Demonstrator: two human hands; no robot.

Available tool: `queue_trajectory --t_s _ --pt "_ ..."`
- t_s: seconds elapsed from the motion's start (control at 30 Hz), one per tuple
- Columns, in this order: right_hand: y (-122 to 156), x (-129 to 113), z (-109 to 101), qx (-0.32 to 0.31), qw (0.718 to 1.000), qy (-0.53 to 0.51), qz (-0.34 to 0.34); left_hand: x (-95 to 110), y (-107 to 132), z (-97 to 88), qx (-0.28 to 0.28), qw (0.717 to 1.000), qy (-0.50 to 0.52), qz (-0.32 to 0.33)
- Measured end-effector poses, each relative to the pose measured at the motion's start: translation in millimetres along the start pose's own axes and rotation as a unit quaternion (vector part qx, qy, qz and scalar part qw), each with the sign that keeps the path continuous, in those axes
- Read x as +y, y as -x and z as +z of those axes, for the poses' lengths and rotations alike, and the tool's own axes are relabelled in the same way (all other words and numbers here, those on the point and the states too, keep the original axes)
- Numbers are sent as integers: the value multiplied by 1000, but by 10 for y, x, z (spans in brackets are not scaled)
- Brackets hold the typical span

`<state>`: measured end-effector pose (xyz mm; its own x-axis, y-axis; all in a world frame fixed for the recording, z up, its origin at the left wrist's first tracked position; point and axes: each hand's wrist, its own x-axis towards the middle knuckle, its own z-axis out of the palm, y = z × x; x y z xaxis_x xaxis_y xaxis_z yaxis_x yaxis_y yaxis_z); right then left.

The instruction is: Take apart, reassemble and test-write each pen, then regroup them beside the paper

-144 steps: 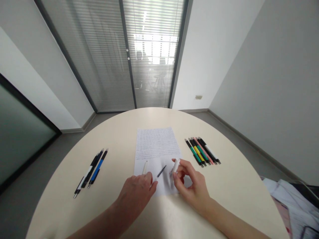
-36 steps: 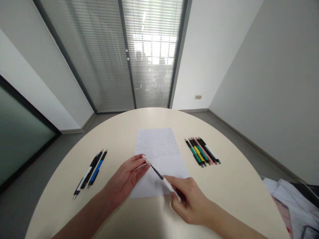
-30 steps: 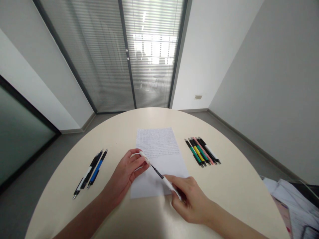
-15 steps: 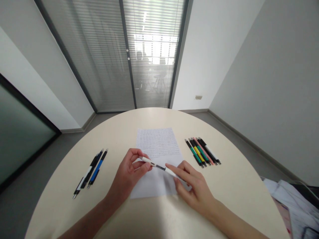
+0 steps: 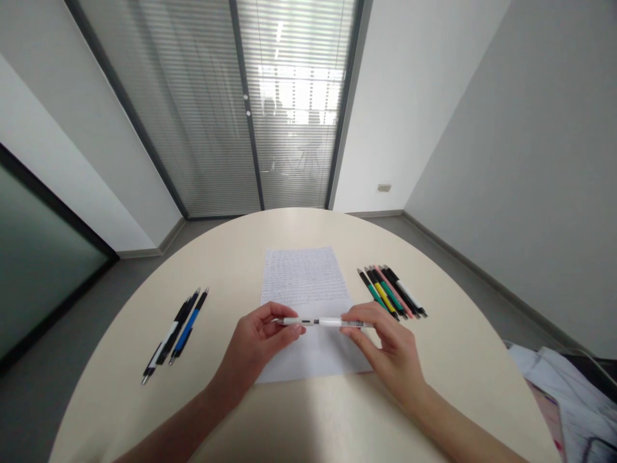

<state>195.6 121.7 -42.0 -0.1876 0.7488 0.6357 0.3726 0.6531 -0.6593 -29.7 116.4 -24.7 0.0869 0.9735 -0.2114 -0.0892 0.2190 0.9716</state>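
A white pen (image 5: pixel 321 322) with a black middle band lies level between my two hands, just above the sheet of paper (image 5: pixel 308 302). My left hand (image 5: pixel 258 344) pinches its left end with thumb and fingers. My right hand (image 5: pixel 388 350) pinches its right end. The paper carries dense handwriting on its far half and is blank near my hands.
Several pens with green, yellow, pink and white barrels (image 5: pixel 391 293) lie in a row right of the paper. Three pens, black, white and blue (image 5: pixel 176 333), lie at the left. The round cream table (image 5: pixel 453 360) ends close to me. Cloth and papers (image 5: pixel 569 392) sit at lower right.
The pen was in separate pieces earlier, then slanted between my hands. It has since closed up and swung to level, and my right hand rose to its right end.
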Motion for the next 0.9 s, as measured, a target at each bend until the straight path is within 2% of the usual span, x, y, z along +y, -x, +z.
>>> queue_trajectory --t_s 0.3,0.4,0.57,0.7,0.77,0.9 --pt "-26 -7 -49 -28 996 -38 77 -22 -9 36 19 1000 2 0" --pt "-52 -8 -72 -72 987 -30 142 -41 -5 34 23 1000 1 5" --pt "-64 5 -91 -124 956 -24 264 -94 11 41 5 1000 -10 13" --pt "-61 -9 -86 -121 955 -117 245 -98 18 49 17 1000 -19 16" --pt "-59 -19 -88 -138 951 -139 240 -86 22 52 17 1000 -19 16" --pt "-65 -14 -103 -190 942 -75 267 -78 34 58 13 999 -19 29"
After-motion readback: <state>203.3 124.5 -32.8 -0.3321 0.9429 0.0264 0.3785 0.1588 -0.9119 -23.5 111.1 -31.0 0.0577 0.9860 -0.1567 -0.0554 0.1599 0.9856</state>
